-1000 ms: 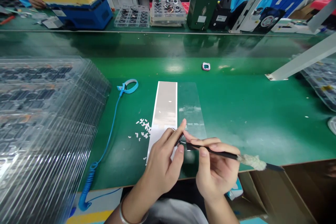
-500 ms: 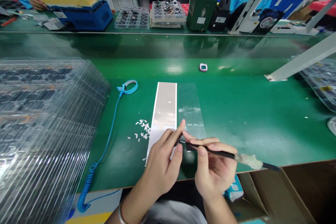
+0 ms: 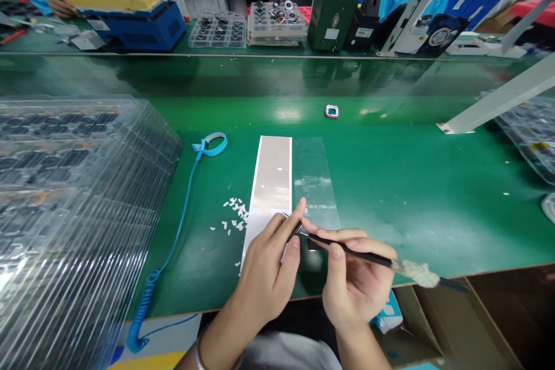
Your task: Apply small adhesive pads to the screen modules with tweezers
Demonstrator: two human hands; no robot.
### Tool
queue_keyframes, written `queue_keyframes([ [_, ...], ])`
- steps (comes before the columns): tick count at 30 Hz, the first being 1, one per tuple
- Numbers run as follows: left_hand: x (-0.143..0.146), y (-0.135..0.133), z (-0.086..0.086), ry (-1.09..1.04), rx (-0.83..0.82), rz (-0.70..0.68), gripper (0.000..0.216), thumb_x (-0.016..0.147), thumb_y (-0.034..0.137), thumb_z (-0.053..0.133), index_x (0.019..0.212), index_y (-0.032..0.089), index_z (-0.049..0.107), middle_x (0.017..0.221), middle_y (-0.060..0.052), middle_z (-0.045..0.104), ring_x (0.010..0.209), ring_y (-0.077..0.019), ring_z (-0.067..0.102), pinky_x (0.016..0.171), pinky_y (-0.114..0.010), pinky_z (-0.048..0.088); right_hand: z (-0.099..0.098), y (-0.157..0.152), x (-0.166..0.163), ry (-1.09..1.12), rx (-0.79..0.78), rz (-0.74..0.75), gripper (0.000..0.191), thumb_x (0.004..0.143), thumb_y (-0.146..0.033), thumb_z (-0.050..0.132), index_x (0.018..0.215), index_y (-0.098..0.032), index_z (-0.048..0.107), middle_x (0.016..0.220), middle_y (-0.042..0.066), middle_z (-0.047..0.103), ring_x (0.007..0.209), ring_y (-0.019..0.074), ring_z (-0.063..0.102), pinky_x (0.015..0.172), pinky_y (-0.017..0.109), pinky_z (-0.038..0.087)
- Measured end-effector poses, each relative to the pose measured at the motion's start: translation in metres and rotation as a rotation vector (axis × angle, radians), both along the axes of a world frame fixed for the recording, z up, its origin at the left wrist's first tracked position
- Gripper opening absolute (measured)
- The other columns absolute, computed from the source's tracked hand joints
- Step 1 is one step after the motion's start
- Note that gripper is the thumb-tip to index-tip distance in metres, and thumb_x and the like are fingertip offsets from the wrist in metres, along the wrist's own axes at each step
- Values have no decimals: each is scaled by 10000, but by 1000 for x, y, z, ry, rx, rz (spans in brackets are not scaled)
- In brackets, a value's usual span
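My left hand (image 3: 269, 263) is closed around a small dark, shiny-edged piece (image 3: 295, 231), mostly hidden by the fingers, so its kind cannot be made out. In my right hand (image 3: 359, 277) is a slim black pointed tool (image 3: 375, 255), its rear part wrapped in whitish material. The tool's fine metal tip touches or nearly touches the dark piece. Beneath the left hand lies a long white-edged strip sheet (image 3: 275, 167) with a greyish upper part. To its right is a clear plastic sheet (image 3: 314, 173), partly covered by my right fingers.
Small white bits (image 3: 237, 211) lie scattered left of the strip. A blue coiled-cord wrist strap (image 3: 215, 144) and stacked clear trays (image 3: 87, 185) are further left. A small watch-like case (image 3: 332, 111) sits farther back. A white post (image 3: 498, 95) stands right; a cardboard box (image 3: 416, 324) is below the edge.
The tool's wrapped rear end has swung slightly right and downward with my right hand. The left hand stays nearly still. The small case appears shifted slightly left.
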State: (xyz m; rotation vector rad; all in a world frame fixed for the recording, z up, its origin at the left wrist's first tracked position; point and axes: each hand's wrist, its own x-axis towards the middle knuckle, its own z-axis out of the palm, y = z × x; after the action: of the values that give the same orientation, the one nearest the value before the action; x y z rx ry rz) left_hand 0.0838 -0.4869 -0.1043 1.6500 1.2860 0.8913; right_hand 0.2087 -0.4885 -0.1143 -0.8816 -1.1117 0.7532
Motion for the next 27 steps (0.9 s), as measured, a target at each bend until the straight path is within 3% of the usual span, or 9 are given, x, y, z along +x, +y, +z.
queue_keyframes([
  [11, -1, -1, 0, -27, 11, -14, 507, 1040, 280, 310, 1545, 243, 340, 1064, -78, 584, 956, -209, 588, 841, -331, 471, -1, -1, 1, -17, 37, 86, 272, 930, -3, 503, 1073, -234, 513, 959, 38, 698, 998, 192, 715, 885, 457, 645],
  [20, 0, 1, -1, -11, 4, -10, 499, 1041, 261, 347, 1540, 281, 340, 1044, -53, 581, 937, -184, 586, 822, -310, 467, -1, 0, -1, 4, 23, 71, 262, 930, -9, 500, 1063, -232, 529, 941, 31, 685, 963, 185, 714, 826, 396, 646],
  [25, 0, 1, -5, 20, 63, -6, 513, 1034, 218, 344, 1541, 293, 340, 920, -33, 580, 835, -178, 577, 764, -303, 466, 8, 6, 10, 147, -21, 40, 205, 977, -86, 458, 1070, -247, 543, 962, 29, 628, 912, 189, 691, 835, 429, 606],
  [27, -1, -1, -6, -14, 86, -12, 533, 1027, 215, 349, 1552, 296, 314, 878, -21, 581, 752, -165, 549, 716, -289, 460, 15, 11, 21, 30, -77, 102, 184, 991, -128, 451, 1029, -248, 585, 929, 21, 577, 863, 163, 644, 817, 369, 565],
])
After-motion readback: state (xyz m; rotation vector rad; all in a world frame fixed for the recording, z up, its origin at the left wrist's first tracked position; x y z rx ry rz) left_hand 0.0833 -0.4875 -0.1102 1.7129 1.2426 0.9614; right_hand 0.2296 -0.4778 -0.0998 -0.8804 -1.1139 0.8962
